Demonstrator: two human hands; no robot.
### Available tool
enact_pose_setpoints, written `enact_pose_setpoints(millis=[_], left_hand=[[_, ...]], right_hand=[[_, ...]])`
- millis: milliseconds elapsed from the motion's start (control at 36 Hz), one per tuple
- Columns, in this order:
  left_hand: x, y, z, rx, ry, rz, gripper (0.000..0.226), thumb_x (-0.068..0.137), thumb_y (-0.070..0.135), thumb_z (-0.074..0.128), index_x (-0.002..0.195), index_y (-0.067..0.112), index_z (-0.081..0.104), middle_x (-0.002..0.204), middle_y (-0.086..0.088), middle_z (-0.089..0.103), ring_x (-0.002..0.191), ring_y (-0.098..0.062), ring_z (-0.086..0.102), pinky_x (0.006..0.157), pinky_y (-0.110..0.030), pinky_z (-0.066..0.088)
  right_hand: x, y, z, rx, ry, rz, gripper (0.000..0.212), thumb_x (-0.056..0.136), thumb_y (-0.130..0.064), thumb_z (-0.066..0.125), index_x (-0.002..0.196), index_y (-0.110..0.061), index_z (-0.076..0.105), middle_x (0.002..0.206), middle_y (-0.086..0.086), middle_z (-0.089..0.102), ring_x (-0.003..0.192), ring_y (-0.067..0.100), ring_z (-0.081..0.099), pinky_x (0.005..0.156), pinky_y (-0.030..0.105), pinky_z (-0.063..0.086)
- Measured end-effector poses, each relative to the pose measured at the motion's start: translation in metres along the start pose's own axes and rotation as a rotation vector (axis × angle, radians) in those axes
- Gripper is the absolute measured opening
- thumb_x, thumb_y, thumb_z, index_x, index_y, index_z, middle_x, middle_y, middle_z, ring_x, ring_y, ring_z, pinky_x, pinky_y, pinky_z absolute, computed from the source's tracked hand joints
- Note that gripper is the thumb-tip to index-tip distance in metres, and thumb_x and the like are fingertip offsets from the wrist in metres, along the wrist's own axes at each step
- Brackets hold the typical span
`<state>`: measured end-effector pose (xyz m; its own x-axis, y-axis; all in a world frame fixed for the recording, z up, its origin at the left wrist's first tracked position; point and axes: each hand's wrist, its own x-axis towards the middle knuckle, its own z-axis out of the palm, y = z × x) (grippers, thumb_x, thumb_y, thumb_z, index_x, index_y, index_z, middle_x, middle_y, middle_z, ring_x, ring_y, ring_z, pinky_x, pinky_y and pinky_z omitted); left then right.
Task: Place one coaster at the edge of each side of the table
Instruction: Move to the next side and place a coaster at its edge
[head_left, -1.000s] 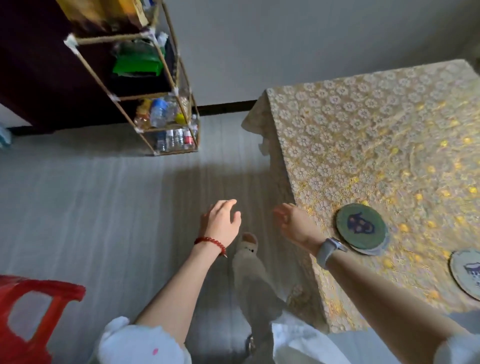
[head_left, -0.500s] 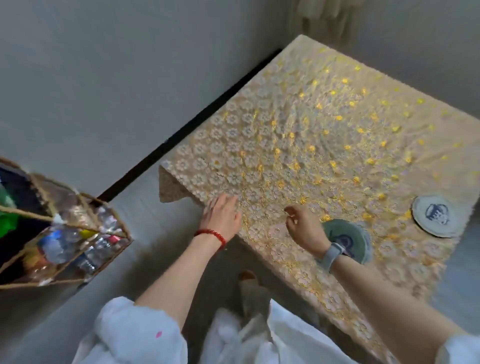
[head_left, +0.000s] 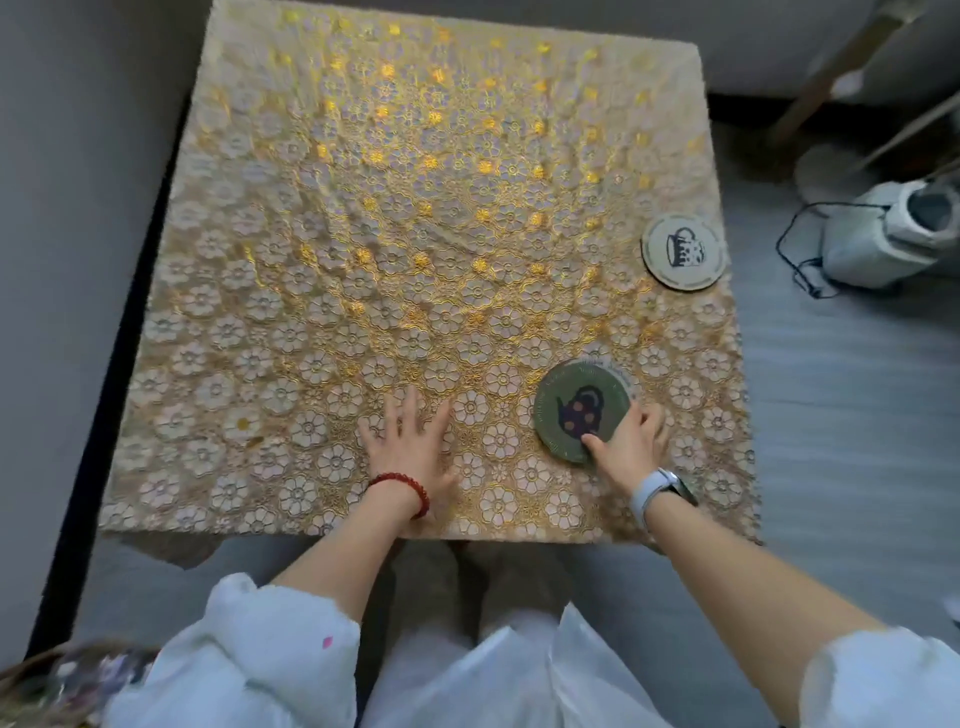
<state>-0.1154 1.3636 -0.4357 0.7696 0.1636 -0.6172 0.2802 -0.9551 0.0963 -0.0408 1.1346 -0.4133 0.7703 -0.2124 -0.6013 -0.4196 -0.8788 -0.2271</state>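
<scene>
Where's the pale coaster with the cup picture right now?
In the head view, the pale coaster lies flat at the table's right edge, apart from and farther away than the green coaster under the right hand.

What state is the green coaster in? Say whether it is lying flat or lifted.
Cannot tell for sure. The green coaster sits atop paler coasters, and the right hand grips its near edge, thumb on top.
</scene>
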Motion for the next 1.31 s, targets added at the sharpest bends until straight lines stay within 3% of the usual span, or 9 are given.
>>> enact_pose_setpoints(millis=[222,306,417,528,611,722,917,1111,1306], left_hand=[[0.005,-0.020,0.006,0.029,-0.062,0.067,0.107,0.068,0.068,0.055,0.125,0.047,-0.033,0.145,-0.004,-0.035,0.136,-0.033,-0.024,0.106,-0.067,0.001],[0.006,-0.020,0.005,0.039,-0.072,0.069,0.107,0.068,0.068,0.054,0.123,0.046,-0.034,0.144,-0.005,-0.036,0.136,-0.034,-0.024,0.105,-0.068,0.002],[0.006,-0.019,0.002,0.026,-0.105,0.074,0.106,0.068,0.066,0.056,0.131,0.043,-0.026,0.146,-0.005,-0.034,0.136,-0.035,-0.025,0.104,-0.068,0.003],[0.008,-0.017,-0.002,-0.082,-0.079,0.082,0.084,0.079,0.054,0.053,0.138,0.043,-0.006,0.152,-0.004,-0.020,0.138,-0.034,-0.018,0.105,-0.068,0.003],[0.010,-0.021,-0.008,-0.227,0.010,0.086,0.059,0.085,0.040,0.048,0.137,0.033,0.022,0.155,-0.004,0.002,0.141,-0.031,-0.002,0.109,-0.064,0.009],[0.006,-0.030,-0.009,-0.384,0.159,0.062,0.044,0.086,0.029,0.046,0.129,0.022,0.040,0.148,-0.009,0.027,0.139,-0.028,0.014,0.112,-0.057,0.015],[-0.016,-0.051,0.012,-0.355,0.210,0.074,0.042,0.086,0.024,0.047,0.128,0.021,0.043,0.148,-0.009,0.028,0.139,-0.026,0.014,0.114,-0.054,0.014],[-0.033,-0.054,0.031,-0.244,0.199,0.157,0.053,0.084,0.038,0.049,0.133,0.027,0.035,0.153,-0.008,0.014,0.141,-0.027,0.001,0.112,-0.054,-0.002],[-0.034,-0.052,0.048,-0.094,0.171,0.206,0.078,0.076,0.057,0.051,0.140,0.036,0.013,0.155,-0.009,-0.004,0.141,-0.027,-0.012,0.109,-0.054,-0.012]], right_hand=[[0.000,-0.011,0.004,0.131,0.156,0.076,0.070,0.073,-0.017,0.071,0.126,0.002,0.029,0.139,0.023,0.027,0.129,0.037,0.025,0.105,0.048,0.027],[-0.009,-0.013,0.006,0.135,0.272,0.013,0.039,0.083,-0.011,0.055,0.116,-0.005,0.034,0.121,0.020,0.046,0.098,0.037,0.052,0.075,0.043,0.045],[-0.026,-0.019,0.007,0.174,0.374,-0.187,0.017,0.089,-0.009,0.043,0.105,-0.011,0.037,0.093,0.015,0.059,0.065,0.027,0.052,0.046,0.023,0.028],[-0.047,-0.028,0.005,0.322,0.375,-0.370,0.017,0.086,-0.003,0.045,0.099,-0.014,0.045,0.087,0.003,0.057,0.073,0.024,0.055,0.055,0.025,0.039],[-0.058,-0.038,0.006,0.555,0.171,-0.394,0.013,0.087,-0.005,0.047,0.095,-0.016,0.048,0.086,-0.007,0.054,0.085,0.017,0.056,0.073,0.028,0.049],[-0.061,-0.046,0.021,0.720,-0.048,-0.336,0.020,0.086,-0.006,0.050,0.085,-0.026,0.048,0.088,-0.002,0.057,0.082,0.012,0.056,0.069,0.018,0.049],[-0.056,-0.027,0.065,0.298,-0.007,-0.253,0.023,0.088,-0.016,0.049,0.111,-0.015,0.049,0.112,0.010,0.062,0.102,0.028,0.056,0.086,0.044,0.049],[-0.049,-0.019,0.070,0.165,0.078,-0.391,0.027,0.088,-0.012,0.048,0.115,-0.012,0.052,0.114,0.009,0.060,0.104,0.026,0.055,0.086,0.035,0.043],[-0.052,-0.020,0.075,0.035,0.040,-0.511,0.030,0.089,-0.014,0.047,0.118,-0.013,0.051,0.119,0.007,0.059,0.107,0.026,0.053,0.088,0.040,0.047]])
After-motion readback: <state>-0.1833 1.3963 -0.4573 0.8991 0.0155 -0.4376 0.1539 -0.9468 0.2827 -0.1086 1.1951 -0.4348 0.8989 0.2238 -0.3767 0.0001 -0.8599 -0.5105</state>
